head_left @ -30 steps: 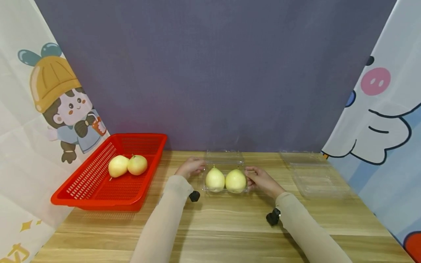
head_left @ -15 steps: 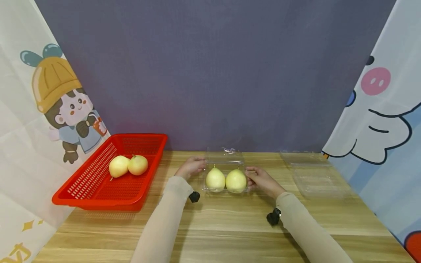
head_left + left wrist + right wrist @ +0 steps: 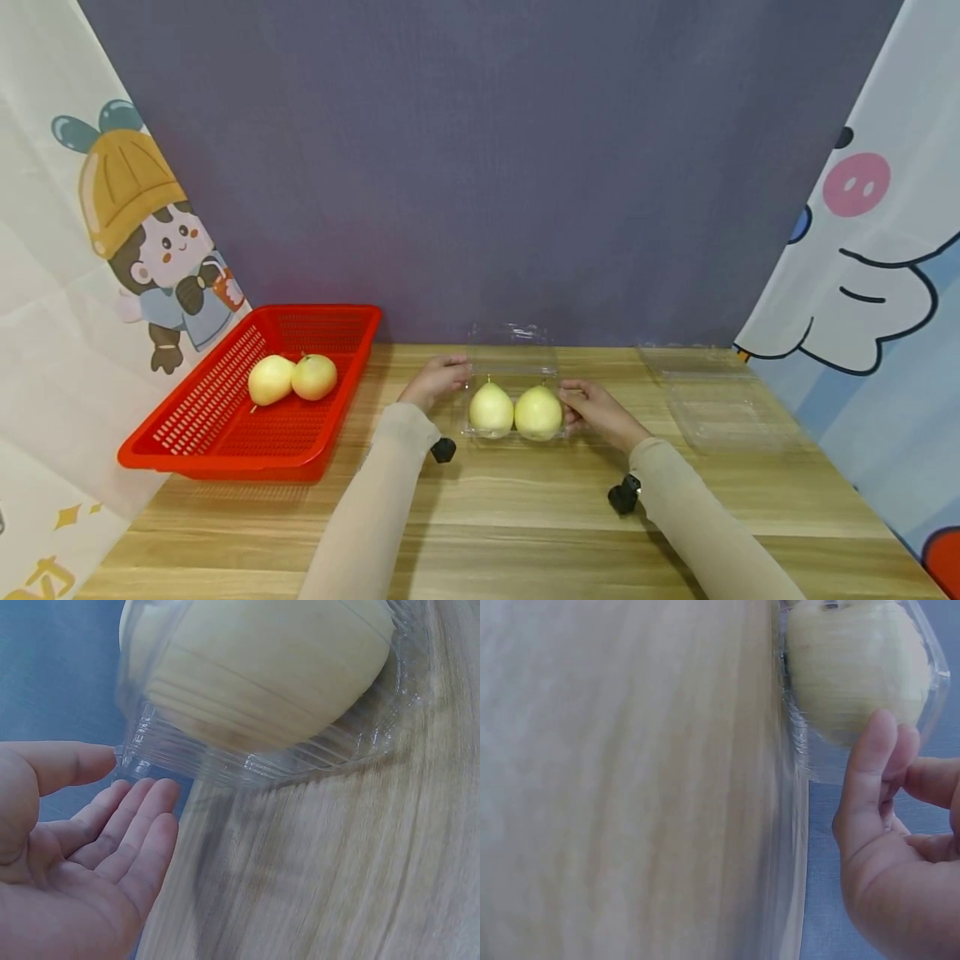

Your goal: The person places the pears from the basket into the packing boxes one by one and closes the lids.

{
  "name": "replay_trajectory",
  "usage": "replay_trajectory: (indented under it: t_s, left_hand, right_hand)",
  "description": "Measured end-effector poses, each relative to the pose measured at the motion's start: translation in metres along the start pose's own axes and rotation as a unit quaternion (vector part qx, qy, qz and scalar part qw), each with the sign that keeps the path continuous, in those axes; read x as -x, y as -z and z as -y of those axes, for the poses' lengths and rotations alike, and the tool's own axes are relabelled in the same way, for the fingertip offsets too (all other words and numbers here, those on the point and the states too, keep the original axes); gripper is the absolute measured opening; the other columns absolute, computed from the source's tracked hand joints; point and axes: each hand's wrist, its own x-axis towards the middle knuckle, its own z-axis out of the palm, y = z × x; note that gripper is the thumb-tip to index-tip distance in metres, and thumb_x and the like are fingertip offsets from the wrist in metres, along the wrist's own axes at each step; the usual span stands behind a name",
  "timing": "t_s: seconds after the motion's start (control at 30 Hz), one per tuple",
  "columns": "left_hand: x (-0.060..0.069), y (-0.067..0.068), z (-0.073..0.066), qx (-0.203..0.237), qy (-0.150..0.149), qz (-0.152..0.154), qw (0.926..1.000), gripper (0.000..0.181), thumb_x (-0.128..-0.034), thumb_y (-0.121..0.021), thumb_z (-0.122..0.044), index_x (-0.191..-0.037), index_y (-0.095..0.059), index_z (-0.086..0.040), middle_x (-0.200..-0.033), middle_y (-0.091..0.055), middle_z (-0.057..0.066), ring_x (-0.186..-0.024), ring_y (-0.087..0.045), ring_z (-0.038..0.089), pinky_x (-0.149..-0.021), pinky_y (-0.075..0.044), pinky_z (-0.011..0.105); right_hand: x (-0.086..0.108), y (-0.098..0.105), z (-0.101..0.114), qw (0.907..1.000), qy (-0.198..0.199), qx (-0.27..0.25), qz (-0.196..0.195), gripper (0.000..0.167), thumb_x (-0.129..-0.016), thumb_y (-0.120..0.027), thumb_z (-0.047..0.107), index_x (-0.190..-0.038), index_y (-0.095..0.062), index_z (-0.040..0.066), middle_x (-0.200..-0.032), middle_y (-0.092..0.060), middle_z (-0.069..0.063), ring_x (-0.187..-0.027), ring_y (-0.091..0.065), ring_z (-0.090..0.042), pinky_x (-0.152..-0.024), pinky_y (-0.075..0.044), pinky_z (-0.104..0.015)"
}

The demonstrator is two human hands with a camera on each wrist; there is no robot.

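Note:
A clear plastic clamshell box (image 3: 512, 435) lies on the table with two pale yellow pears, a left pear (image 3: 491, 411) and a right pear (image 3: 537, 413), side by side in its base. Its lid (image 3: 513, 350) stands raised at the back. At the left side, my left hand (image 3: 435, 381) pinches the box's edge near the hinge; in the left wrist view the thumb is above and the fingers below. My right hand (image 3: 602, 414) holds the box's right side, one digit against the wall beside the pear in the right wrist view.
A red plastic basket (image 3: 322, 454) with two more pears (image 3: 291, 379) stands at the left. Another clear clamshell box (image 3: 723, 414) lies with its lid back at the right. A dark cloth wall (image 3: 487, 167) rises behind the wooden table (image 3: 525, 533).
The lid of the middle clamshell box has tilted further upward. Both hands have stayed at its sides, and the pears have not moved.

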Motion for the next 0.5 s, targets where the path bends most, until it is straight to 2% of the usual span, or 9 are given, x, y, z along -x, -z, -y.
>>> replay_trajectory:
  t_s: [0.27, 0.5]
  left_hand:
    - [-0.005, -0.0021, 0.0006, 0.002, -0.015, -0.017, 0.9998, 0.052, -0.0952, -0.06, -0.003, -0.143, -0.043, 0.011, -0.141, -0.05, 0.028, -0.124, -0.053, 0.037, -0.109, -0.042, 0.045]
    - [-0.0069, -0.005, 0.0008, 0.005, -0.033, -0.027, 0.9991, 0.053, -0.0963, -0.058, 0.0, -0.144, -0.041, 0.011, -0.141, -0.047, 0.029, -0.125, -0.052, 0.039, -0.107, -0.043, 0.044]
  right_hand:
    - [-0.0013, -0.0002, -0.0007, 0.9999, 0.012, 0.0, 0.0, 0.054, -0.108, -0.047, 0.019, -0.15, -0.029, -0.01, -0.092, -0.055, -0.009, -0.076, -0.053, -0.015, -0.065, -0.054, -0.027]
    - [0.0006, -0.0007, 0.0008, 1.0, 0.008, 0.0, 0.002, 0.054, -0.108, -0.047, 0.018, -0.151, -0.029, -0.009, -0.091, -0.055, -0.009, -0.074, -0.053, -0.015, -0.065, -0.054, -0.028]
